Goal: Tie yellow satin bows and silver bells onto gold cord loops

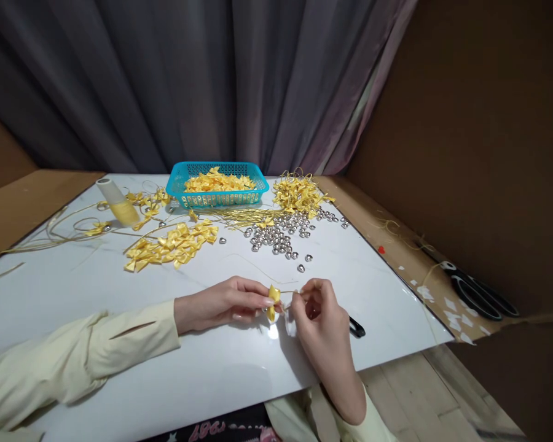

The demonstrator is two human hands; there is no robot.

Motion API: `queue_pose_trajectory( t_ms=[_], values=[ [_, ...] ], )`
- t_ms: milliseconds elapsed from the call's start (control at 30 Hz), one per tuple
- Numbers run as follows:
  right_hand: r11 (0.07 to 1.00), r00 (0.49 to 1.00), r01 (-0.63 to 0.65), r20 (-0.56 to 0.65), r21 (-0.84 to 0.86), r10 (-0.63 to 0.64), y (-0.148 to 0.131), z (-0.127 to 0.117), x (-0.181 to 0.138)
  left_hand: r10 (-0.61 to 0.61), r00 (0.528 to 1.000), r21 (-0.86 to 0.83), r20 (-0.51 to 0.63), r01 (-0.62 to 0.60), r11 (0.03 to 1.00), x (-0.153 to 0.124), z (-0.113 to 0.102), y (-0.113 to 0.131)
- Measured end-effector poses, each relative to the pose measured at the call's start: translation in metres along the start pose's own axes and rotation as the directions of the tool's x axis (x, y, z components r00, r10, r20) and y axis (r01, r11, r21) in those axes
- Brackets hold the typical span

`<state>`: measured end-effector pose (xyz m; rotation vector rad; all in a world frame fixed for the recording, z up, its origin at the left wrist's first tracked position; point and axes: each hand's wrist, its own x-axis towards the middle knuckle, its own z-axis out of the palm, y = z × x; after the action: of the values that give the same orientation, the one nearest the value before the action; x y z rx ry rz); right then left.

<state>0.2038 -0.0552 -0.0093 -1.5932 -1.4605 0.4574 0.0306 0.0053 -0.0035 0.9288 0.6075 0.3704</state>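
Between the thumb and fingers of my left hand (233, 299) is a small yellow ribbon bow (273, 302), held just above the white tabletop. A thin gold cord (286, 292) runs from the bow to my right hand (321, 325), whose fingers are pinched on it. Part of the cord is hidden behind those fingers. Beneath my right hand, the end of a black-handled tool (357, 327) sticks out; the rest of it is covered. Loose silver heart-shaped beads (279, 236) are scattered beyond my hands, and a group of yellow bows (172, 244) lies to their left.
At the back stands a blue plastic basket (175, 186) heaped with yellow bows. To its right is a pile of bows with cords (299, 193); gold cords (246, 216) lie in front. A bottle (117, 202) stands at left. Black scissors (477, 294) rest on cardboard at right.
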Motion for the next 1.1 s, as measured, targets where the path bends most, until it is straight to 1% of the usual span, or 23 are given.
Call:
queue_pose_trajectory(
  t_ms=[100, 167, 233, 300, 367, 433, 500, 567, 633, 733, 833, 967, 1033, 1100],
  values=[
    [0.977, 0.982, -0.120, 0.168, 0.177, 0.090, -0.002, -0.008, 0.002, -0.008, 1.000, -0.097, -0.029, 0.005, 0.995, 0.002, -0.001, 0.000],
    [0.930, 0.956, -0.208, 0.263, 0.303, 0.128, -0.004, -0.013, 0.002, -0.026, 0.998, -0.151, -0.055, 0.018, 0.988, 0.003, -0.001, 0.001],
    [0.868, 0.936, -0.278, 0.321, 0.412, 0.147, -0.006, -0.017, 0.002, -0.033, 0.998, -0.194, -0.060, 0.021, 0.981, 0.004, -0.002, 0.002],
    [0.814, 0.923, -0.322, 0.350, 0.483, 0.158, -0.009, -0.020, 0.002, -0.034, 0.998, -0.233, -0.053, 0.020, 0.972, 0.005, -0.002, 0.003],
    [0.774, 0.921, -0.342, 0.353, 0.533, 0.164, -0.011, -0.022, 0.001, -0.034, 0.998, -0.269, -0.048, 0.020, 0.963, 0.005, -0.003, 0.003],
    [0.743, 0.921, -0.349, 0.356, 0.571, 0.158, -0.012, -0.022, 0.000, -0.034, 0.998, -0.285, -0.045, 0.020, 0.958, 0.006, -0.003, 0.003],
    [0.731, 0.924, -0.336, 0.360, 0.593, 0.133, -0.013, -0.022, 0.001, -0.030, 0.999, -0.295, -0.043, 0.016, 0.955, 0.006, -0.003, 0.002],
    [0.748, 0.929, -0.306, 0.357, 0.588, 0.099, -0.015, -0.022, 0.002, -0.028, 0.999, -0.299, -0.039, 0.016, 0.954, 0.006, -0.003, 0.002],
    [0.797, 0.938, -0.246, 0.342, 0.551, 0.053, -0.017, -0.023, 0.005, -0.031, 0.999, -0.296, -0.031, 0.021, 0.955, 0.006, -0.003, 0.002],
    [0.898, 0.945, -0.099, 0.323, 0.428, -0.050, -0.021, -0.025, 0.012, -0.040, 0.999, -0.287, -0.025, 0.031, 0.958, 0.007, -0.004, 0.002],
    [0.957, 0.938, 0.058, 0.313, 0.285, -0.150, -0.025, -0.026, 0.018, -0.042, 0.999, -0.285, -0.003, 0.039, 0.958, 0.008, -0.007, 0.001],
    [0.963, 0.918, 0.222, 0.302, 0.150, -0.258, -0.029, -0.027, 0.023, -0.047, 0.999, -0.248, 0.028, 0.053, 0.967, 0.008, -0.011, -0.001],
    [0.950, 0.902, 0.278, 0.301, 0.139, -0.308, -0.031, -0.028, 0.024, -0.073, 0.996, -0.212, 0.046, 0.081, 0.974, 0.007, -0.012, -0.002],
    [0.934, 0.893, 0.318, 0.281, 0.162, -0.352, -0.032, -0.029, 0.024, -0.090, 0.994, -0.185, 0.060, 0.099, 0.978, 0.007, -0.011, -0.001]
  ],
)
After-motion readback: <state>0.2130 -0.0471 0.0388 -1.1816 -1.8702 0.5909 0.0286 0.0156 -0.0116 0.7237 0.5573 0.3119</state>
